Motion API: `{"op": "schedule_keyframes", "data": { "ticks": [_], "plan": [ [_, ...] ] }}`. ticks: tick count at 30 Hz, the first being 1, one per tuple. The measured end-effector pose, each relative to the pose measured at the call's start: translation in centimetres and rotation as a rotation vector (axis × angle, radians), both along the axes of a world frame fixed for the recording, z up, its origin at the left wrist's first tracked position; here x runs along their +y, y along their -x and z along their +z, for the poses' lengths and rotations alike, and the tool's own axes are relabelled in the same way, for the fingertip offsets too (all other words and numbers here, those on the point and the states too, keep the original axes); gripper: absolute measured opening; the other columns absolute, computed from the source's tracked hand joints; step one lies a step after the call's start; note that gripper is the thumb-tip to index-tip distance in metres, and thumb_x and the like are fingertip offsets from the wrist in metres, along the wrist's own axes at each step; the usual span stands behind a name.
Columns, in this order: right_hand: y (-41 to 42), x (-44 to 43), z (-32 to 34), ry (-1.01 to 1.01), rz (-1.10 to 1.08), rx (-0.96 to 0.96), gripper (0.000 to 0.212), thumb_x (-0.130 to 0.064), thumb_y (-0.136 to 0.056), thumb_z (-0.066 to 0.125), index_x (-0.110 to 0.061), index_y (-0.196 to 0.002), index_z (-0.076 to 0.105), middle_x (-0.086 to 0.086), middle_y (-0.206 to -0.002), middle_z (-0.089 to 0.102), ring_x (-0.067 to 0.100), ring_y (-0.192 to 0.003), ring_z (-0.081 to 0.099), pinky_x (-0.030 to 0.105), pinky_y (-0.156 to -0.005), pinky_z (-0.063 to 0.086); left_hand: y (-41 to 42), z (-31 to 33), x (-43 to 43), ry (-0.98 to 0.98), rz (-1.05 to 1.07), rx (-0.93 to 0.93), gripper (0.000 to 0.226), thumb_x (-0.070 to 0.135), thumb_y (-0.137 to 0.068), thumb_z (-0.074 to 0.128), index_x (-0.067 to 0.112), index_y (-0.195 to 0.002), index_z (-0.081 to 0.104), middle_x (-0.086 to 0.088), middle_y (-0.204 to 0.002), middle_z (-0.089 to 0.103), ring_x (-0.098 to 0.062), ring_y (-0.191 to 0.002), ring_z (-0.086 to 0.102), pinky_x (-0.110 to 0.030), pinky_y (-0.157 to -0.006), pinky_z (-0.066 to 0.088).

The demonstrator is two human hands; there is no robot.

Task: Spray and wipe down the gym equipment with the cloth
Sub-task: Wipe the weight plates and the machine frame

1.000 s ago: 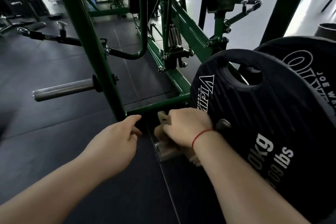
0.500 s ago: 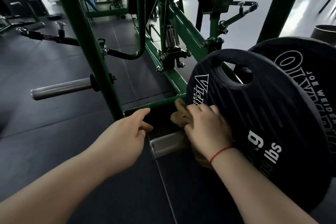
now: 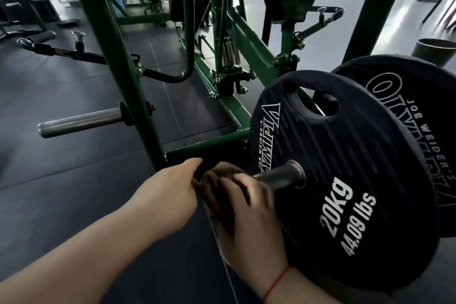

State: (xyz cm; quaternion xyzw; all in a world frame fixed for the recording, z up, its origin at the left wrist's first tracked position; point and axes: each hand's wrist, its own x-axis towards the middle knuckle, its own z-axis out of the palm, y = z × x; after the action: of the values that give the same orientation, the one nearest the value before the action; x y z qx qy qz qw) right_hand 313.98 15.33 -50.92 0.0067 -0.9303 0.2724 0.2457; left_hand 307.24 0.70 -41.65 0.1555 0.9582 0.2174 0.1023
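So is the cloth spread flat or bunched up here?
Bunched up: the cloth is a wad under the right hand, against the weight peg.

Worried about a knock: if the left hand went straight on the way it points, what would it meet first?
Probably the low green crossbar just beyond the left hand; the cloth in the right hand lies beside that line. Depth is unclear.

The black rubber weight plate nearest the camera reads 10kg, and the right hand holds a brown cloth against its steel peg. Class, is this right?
No. In the head view the black rubber weight plate reads 20kg, not 10kg. The rest stands: the right hand holds the brown cloth against the steel peg.
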Motion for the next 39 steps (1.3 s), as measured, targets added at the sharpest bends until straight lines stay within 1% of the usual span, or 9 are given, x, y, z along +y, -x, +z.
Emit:
{"op": "schedule_keyframes", "data": {
  "ticks": [6, 14, 19, 22, 26, 31, 34, 37, 39],
  "plan": [
    [1.5, 4.0, 0.1, -0.114, -0.09, 0.032, 0.063, -0.019, -0.073, 0.074, -0.026, -0.13, 0.051, 0.001, -0.132, 0.052, 0.028, -0.114, 0.052, 0.043, -0.09, 0.051, -0.6, 0.4, 0.0, 0.048, -0.057, -0.001, 0.061, 0.012, -0.103, 0.041, 0.034, -0.158, 0.026, 0.016, -0.139, 0.059, -0.009, -0.126, 0.054, -0.02, -0.098, 0.043],
    [1.8, 5.6, -1.3, 0.089, -0.496, 0.01, 0.068, -0.014, -0.081, 0.074, -0.013, -0.144, 0.047, 0.016, -0.145, 0.044, 0.039, -0.125, 0.047, 0.05, -0.097, 0.046, -1.8, 0.4, 0.6, 0.075, -0.108, -0.038, 0.052, 0.019, -0.105, 0.043, 0.033, -0.154, 0.033, 0.019, -0.143, 0.054, -0.006, -0.109, 0.059, -0.024, -0.09, 0.052],
    [0.7, 2.4, -1.8, 0.541, -0.585, -0.044, 0.073, -0.011, -0.088, 0.072, -0.001, -0.148, 0.033, 0.024, -0.142, 0.037, 0.038, -0.129, 0.04, 0.039, -0.109, 0.03, -2.3, 0.6, 1.2, 0.145, -0.126, -0.05, 0.047, 0.014, -0.104, 0.041, 0.027, -0.149, 0.044, 0.014, -0.141, 0.058, -0.014, -0.123, 0.056, -0.031, -0.1, 0.048],
    [0.7, 0.7, -1.6, 0.851, -0.563, -0.071, 0.073, -0.006, -0.088, 0.07, 0.002, -0.146, 0.027, 0.018, -0.14, 0.033, 0.026, -0.125, 0.04, 0.027, -0.109, 0.027, -2.4, 0.8, 1.5, 0.16, -0.116, -0.054, 0.042, 0.012, -0.103, 0.041, 0.022, -0.143, 0.052, 0.006, -0.135, 0.063, -0.018, -0.122, 0.058, -0.036, -0.102, 0.049],
    [0.2, -0.2, -1.4, 1.212, -0.504, -0.095, 0.076, 0.001, -0.086, 0.069, -0.003, -0.146, 0.024, 0.006, -0.14, 0.035, 0.025, -0.132, 0.043, 0.043, -0.118, 0.033, -2.6, 1.0, 1.8, 0.182, -0.129, -0.066, 0.047, 0.012, -0.104, 0.041, 0.025, -0.149, 0.046, 0.004, -0.139, 0.059, -0.019, -0.12, 0.06, -0.037, -0.099, 0.053],
    [-0.5, 1.6, -3.0, 1.302, -0.468, -0.268, 0.103, -0.053, -0.055, 0.071, -0.023, -0.147, 0.034, 0.004, -0.142, 0.051, 0.025, -0.129, 0.052, 0.051, -0.112, 0.04, -3.0, 1.7, 1.6, 0.154, -0.155, -0.043, 0.047, 0.018, -0.106, 0.043, 0.028, -0.151, 0.043, 0.002, -0.144, 0.056, -0.019, -0.111, 0.064, -0.04, -0.094, 0.056],
    [0.1, 3.3, -5.5, 1.444, -0.514, -0.278, 0.109, -0.061, -0.05, 0.069, -0.028, -0.148, 0.035, 0.001, -0.139, 0.054, 0.025, -0.123, 0.056, 0.05, -0.109, 0.043, -3.4, 2.3, 1.8, 0.128, -0.226, -0.011, 0.044, 0.023, -0.106, 0.044, 0.03, -0.15, 0.045, 0.007, -0.143, 0.056, -0.014, -0.116, 0.06, -0.034, -0.097, 0.053],
    [1.9, 4.8, -7.5, 1.49, -0.599, -0.294, 0.117, -0.064, -0.045, 0.069, -0.019, -0.148, 0.035, 0.007, -0.138, 0.057, 0.028, -0.118, 0.06, 0.049, -0.107, 0.046, -3.9, 2.5, 2.0, 0.129, -0.33, -0.068, 0.041, 0.024, -0.105, 0.049, 0.032, -0.145, 0.051, 0.013, -0.134, 0.061, -0.007, -0.117, 0.059, -0.026, -0.101, 0.048],
    [1.8, 4.3, -4.8, 1.581, -0.607, -0.34, 0.091, -0.045, -0.064, 0.076, -0.014, -0.143, 0.042, 0.013, -0.129, 0.062, 0.03, -0.104, 0.066, 0.05, -0.093, 0.055, -3.9, 2.4, 1.7, 0.141, -0.37, -0.13, 0.041, 0.024, -0.104, 0.052, 0.032, -0.143, 0.053, 0.015, -0.131, 0.063, -0.004, -0.119, 0.058, -0.022, -0.103, 0.045]
  ]
}}
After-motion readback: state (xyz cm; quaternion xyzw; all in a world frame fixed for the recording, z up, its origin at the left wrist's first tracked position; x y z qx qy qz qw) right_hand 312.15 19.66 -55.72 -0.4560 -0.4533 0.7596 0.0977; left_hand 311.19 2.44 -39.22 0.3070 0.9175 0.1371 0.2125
